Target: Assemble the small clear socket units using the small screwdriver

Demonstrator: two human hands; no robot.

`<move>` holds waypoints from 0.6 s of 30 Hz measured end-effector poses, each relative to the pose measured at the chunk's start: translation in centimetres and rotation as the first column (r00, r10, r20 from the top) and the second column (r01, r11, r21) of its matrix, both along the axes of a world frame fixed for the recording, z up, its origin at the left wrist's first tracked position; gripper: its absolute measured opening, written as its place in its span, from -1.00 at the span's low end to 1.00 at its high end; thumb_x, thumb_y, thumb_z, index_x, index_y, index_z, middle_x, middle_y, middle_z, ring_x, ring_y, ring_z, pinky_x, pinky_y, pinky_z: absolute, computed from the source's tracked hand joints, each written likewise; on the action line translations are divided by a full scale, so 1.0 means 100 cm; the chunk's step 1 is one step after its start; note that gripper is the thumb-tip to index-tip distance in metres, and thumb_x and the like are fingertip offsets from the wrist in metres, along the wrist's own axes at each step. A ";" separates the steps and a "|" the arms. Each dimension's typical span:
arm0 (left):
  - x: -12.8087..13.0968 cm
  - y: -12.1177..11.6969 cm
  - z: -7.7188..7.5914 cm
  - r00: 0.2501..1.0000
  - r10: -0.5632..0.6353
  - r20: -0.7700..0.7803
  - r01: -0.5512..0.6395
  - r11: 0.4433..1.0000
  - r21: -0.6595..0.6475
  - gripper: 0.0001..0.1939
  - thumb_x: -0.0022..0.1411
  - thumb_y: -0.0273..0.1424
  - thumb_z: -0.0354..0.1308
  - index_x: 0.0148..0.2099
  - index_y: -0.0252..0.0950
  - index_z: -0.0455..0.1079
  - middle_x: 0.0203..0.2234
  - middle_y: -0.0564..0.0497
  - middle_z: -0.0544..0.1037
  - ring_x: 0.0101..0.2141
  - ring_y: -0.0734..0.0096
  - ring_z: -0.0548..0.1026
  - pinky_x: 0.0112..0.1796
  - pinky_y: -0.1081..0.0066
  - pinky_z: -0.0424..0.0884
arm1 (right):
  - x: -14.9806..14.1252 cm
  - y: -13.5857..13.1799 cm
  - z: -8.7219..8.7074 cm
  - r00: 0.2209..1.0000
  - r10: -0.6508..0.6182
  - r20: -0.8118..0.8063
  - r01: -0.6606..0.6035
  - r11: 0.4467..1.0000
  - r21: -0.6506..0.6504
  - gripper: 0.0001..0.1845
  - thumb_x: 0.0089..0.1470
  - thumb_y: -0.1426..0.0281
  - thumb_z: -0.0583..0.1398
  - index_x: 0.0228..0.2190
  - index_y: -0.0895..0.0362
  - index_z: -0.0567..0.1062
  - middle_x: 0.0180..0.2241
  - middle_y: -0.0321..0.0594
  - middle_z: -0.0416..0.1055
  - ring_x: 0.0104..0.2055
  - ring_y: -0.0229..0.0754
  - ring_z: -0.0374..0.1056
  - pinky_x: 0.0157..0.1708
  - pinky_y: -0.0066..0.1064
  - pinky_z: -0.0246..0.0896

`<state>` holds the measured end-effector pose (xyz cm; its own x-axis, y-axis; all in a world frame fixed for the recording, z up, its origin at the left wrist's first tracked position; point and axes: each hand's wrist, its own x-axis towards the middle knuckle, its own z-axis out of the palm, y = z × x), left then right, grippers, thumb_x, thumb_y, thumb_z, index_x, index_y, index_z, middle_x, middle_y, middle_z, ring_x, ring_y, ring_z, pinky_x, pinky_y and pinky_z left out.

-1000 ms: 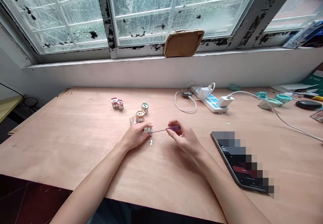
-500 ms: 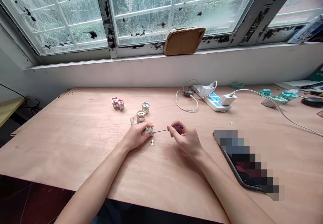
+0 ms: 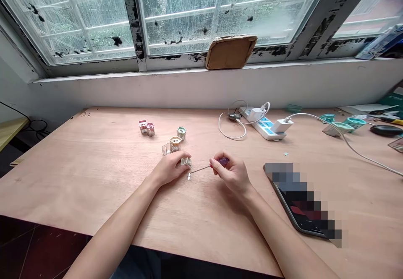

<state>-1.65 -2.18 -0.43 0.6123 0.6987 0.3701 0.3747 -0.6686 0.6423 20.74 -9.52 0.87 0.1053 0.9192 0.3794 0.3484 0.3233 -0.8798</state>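
My left hand [image 3: 170, 168] rests on the wooden table [image 3: 94, 174] with its fingers closed on a small clear block [image 3: 185, 161]. In my right hand [image 3: 231, 172] I pinch a small screwdriver with a purple handle [image 3: 223, 161]; its thin shaft slants down to the left. The tip touches a tiny metal piece [image 3: 189, 176] lying on the table just below the clear block. Just behind my left hand stand an orange-topped block [image 3: 175, 143], a clear empty shell [image 3: 165, 149] and a green-topped block [image 3: 181, 133].
Two pink blocks [image 3: 146, 128] sit further left. A white power strip [image 3: 263, 126] with chargers and cables lies at the back right. A dark phone [image 3: 302, 203] lies right of my right arm. Teal parts [image 3: 341, 126] and a black mouse [image 3: 384, 130] lie at the far right.
The screwdriver tip has dropped from the clear block in my left hand down to the small metal piece on the table. My left hand has stayed in place.
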 end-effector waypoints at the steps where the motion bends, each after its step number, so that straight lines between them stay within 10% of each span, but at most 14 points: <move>1: 0.000 0.000 0.001 1.000 -0.001 -0.001 0.001 1.000 -0.002 -0.68 0.22 -0.46 0.26 0.03 -0.20 0.45 -0.06 -0.03 0.60 -0.12 0.28 0.57 -0.05 0.29 0.49 | 0.000 0.000 0.000 1.000 0.014 0.004 -0.014 1.000 -0.002 -0.71 0.15 0.20 0.22 -0.50 0.09 0.37 -0.66 -0.35 0.29 -0.63 -0.29 0.18 -0.61 -0.44 0.04; 18: 0.000 0.001 -0.002 1.000 0.010 -0.012 -0.010 0.999 -0.036 -0.67 0.22 -0.45 0.26 0.04 -0.22 0.44 -0.09 -0.03 0.59 -0.18 0.32 0.54 -0.12 0.34 0.46 | -0.006 0.001 -0.001 0.991 0.068 0.119 -0.069 0.998 0.002 -0.79 0.13 0.30 0.19 -0.50 0.08 0.36 -0.65 -0.37 0.26 -0.62 -0.30 0.16 -0.59 -0.42 0.02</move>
